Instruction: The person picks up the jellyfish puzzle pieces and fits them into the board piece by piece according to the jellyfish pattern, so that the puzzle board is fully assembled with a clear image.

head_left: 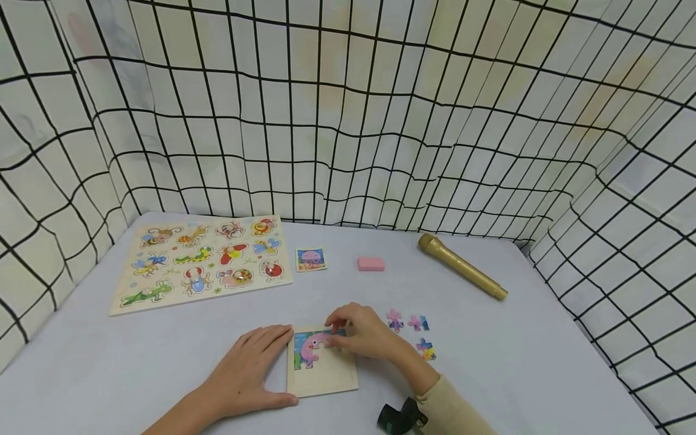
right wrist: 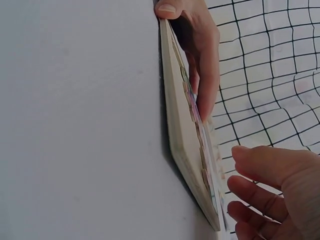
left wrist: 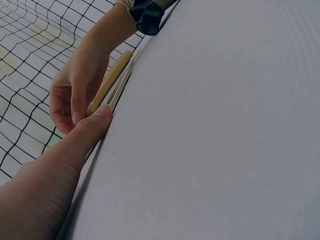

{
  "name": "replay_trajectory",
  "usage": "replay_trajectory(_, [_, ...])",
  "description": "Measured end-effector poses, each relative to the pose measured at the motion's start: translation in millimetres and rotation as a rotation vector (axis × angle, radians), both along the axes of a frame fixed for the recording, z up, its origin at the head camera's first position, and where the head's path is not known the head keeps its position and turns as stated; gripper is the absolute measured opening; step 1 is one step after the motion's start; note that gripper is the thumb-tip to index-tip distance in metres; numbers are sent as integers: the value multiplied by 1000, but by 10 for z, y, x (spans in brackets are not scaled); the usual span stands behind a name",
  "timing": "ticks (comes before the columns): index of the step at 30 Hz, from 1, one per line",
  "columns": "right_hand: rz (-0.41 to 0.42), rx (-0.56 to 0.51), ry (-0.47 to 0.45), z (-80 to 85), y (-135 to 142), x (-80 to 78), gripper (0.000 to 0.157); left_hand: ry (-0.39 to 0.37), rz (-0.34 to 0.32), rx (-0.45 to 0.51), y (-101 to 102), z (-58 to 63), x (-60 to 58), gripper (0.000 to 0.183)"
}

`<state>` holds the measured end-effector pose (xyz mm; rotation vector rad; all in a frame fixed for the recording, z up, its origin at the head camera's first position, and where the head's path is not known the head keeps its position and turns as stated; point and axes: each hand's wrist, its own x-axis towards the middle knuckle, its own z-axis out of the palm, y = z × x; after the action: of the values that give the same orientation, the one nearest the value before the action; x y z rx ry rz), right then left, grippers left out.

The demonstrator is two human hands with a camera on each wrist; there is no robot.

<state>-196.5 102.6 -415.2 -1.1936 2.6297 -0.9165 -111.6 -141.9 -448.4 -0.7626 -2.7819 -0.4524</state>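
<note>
A small wooden jigsaw board (head_left: 326, 380) lies on the table, its upper part filled with joined puzzle pieces (head_left: 308, 350) picturing a pink animal on blue. My left hand (head_left: 247, 368) rests along its left side, fingers straight at the upper left corner and thumb at the lower left. Over the upper right of the board hovers my right hand (head_left: 363, 331), fingers loosely bent. The right wrist view shows a gap between its thumb (right wrist: 255, 159) and fingers, with nothing in it. Loose jigsaw pieces (head_left: 394, 320) lie just right of this hand.
A large wooden insect puzzle (head_left: 203, 258) lies at the back left. Behind the board are a small picture card (head_left: 311, 259) and a pink block (head_left: 371, 264). A gold microphone-shaped stick (head_left: 462, 266) lies at the back right. Black netting (head_left: 348, 145) over white cloth surrounds the table.
</note>
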Motion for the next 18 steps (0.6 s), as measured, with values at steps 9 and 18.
replay_trajectory(9, [-18, 10, -25, -22, 171, 0, 20, -26, 4, -19, 28, -6, -7, 105])
replay_trajectory(18, [-116, 22, -2, 1, 441, -34, 21, -13, 6, -15, 4, -3, -1, 105])
